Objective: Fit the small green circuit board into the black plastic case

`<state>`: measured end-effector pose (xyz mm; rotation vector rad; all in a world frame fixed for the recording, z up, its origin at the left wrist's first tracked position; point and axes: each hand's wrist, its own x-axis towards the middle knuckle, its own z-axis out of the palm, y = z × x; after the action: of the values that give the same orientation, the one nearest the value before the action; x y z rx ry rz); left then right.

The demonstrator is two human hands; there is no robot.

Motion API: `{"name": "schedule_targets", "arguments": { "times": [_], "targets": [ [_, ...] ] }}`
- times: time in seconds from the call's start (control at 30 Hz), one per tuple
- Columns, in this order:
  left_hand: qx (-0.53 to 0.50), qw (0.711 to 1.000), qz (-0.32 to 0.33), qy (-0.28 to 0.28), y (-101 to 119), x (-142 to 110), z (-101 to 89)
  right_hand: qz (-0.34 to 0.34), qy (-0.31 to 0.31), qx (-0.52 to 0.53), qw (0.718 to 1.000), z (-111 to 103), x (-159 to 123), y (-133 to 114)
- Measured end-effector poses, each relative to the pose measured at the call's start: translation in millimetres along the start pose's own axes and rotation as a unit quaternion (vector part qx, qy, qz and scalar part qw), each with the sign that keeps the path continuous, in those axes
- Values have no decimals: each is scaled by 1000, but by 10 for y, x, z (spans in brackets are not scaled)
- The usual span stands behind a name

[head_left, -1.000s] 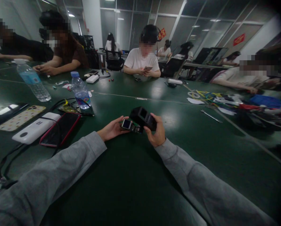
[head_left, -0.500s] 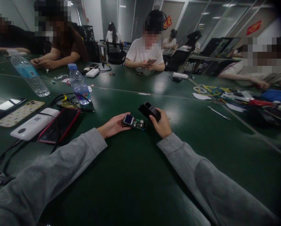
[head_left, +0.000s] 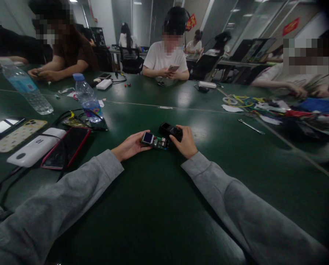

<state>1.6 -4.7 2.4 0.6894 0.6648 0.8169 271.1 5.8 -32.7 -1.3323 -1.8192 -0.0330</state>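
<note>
left hand [head_left: 131, 145]: half-curled, grips circuit board [head_left: 160, 142] beside screen [head_left: 147, 138]; we guess to spare components
right hand [head_left: 187, 142]: part-closed round black casing [head_left: 169, 130]

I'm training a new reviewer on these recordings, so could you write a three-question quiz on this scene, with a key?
1. Which hand holds the circuit board?
2. True or false: the wrench lies to the right of the casing in the picture.
3. Fill in the colour: the casing in the right hand is ____.

Key: 1. The left hand. 2. True. 3. Black.
</note>
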Motion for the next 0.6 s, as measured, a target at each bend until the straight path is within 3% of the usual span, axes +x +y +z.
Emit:
{"name": "schedule_targets", "arguments": {
  "times": [0.2,0.33,0.4,0.47,0.6],
  "targets": [
    [-6,1000,-1,5,21,-38,47,-47,58,33,997,-158,-17,-269],
    [-13,1000,4,6,7,-30,43,-154,-53,54,985,-161,-120,-532],
    [-15,1000,4,0,5,-28,51,-176,-116,43,977,-112,-167,-595],
    [-25,1000,-5,-13,10,-29,64,-165,-145,31,975,-62,-195,-597],
    [-57,998,-29,-23,34,-26,75,-114,-144,52,982,-23,-190,-516]
  ]
}}
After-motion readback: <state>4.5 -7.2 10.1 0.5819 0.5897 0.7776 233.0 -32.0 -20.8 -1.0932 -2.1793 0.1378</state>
